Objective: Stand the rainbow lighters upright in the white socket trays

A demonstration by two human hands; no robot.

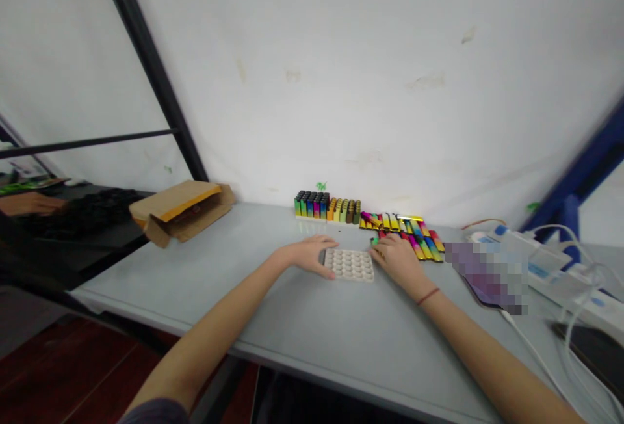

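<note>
Tray, pale and dimpled, lay on the surface, my left fingers gripping its left end, seemingly to steady it; my right fingers bent beside its right end, near shiny tubes, holding what I couldn't tell

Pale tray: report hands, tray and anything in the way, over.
Left hand around left end of pale tray. Tray flat on table. Right hand at shiny tubes, partly hiding them; grip unclear.
</note>
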